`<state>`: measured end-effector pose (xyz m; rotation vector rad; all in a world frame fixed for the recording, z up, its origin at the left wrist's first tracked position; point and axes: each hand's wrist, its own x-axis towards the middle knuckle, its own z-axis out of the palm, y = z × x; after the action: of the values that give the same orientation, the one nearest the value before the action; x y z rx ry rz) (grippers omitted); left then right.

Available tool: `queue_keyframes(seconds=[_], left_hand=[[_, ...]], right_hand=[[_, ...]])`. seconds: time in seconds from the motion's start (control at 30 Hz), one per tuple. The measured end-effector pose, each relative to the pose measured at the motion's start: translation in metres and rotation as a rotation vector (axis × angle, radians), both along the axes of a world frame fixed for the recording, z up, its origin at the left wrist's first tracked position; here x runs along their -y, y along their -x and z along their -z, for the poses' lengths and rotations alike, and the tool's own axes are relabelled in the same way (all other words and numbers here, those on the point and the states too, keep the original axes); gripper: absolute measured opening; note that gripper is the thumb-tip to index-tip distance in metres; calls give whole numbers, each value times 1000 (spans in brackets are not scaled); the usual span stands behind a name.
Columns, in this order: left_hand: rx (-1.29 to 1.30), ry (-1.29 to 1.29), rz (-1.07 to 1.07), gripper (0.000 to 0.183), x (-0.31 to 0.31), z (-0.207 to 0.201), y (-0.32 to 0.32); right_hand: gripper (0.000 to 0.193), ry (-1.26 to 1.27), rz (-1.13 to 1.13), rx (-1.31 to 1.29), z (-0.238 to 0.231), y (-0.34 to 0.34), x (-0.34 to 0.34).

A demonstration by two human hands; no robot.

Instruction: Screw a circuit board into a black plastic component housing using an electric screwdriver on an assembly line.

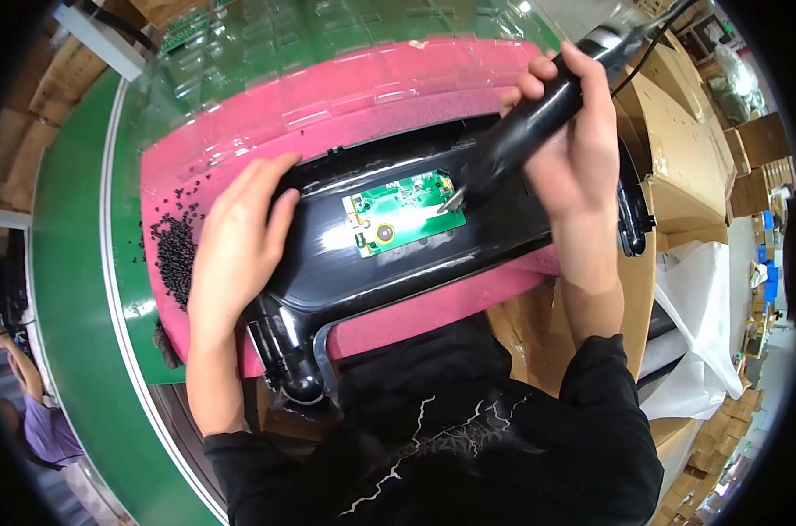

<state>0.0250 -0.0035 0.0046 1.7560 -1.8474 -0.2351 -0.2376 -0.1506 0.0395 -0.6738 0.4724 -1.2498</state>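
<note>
A long, glossy black plastic housing (328,279) lies in front of me, and a green circuit board (402,213) sits in its middle. My right hand (578,145) is closed around a black electric screwdriver (521,131). The tool slants down to the left, with its metal tip at the board's right end; whether a screw is under the tip I cannot tell. At the housing's left end rests my left hand (240,232), its fingers stretched out and its thumb apart, touching the black plastic.
A pile of small black screws (174,254) lies left of my left hand on a pink mat (389,333). Beyond the housing is a clear plastic tray (328,79). Cardboard boxes (678,149) stand at the right, beside white wrapping (700,324). Another person's purple sleeve (52,434) shows far left.
</note>
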Motion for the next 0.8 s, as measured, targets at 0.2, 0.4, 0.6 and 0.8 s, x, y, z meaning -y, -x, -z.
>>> queue_keyframes(seconds=[0.2,0.4,0.6,0.8], left_hand=[[100,-107,-22,21,-2,-2,5],[177,-76,-46,15,-21,-5,4],[89,307,-64,24,-60,-44,27],[174,642,-468,24,-135,-42,-3]], right_hand=[[22,108,316,-93,-20,3,-34],[15,1470,106,-693,-60,28,-133],[53,1946,-73,-915,-107,52,-133],[38,1922,-27,-831,-103,45,-124]])
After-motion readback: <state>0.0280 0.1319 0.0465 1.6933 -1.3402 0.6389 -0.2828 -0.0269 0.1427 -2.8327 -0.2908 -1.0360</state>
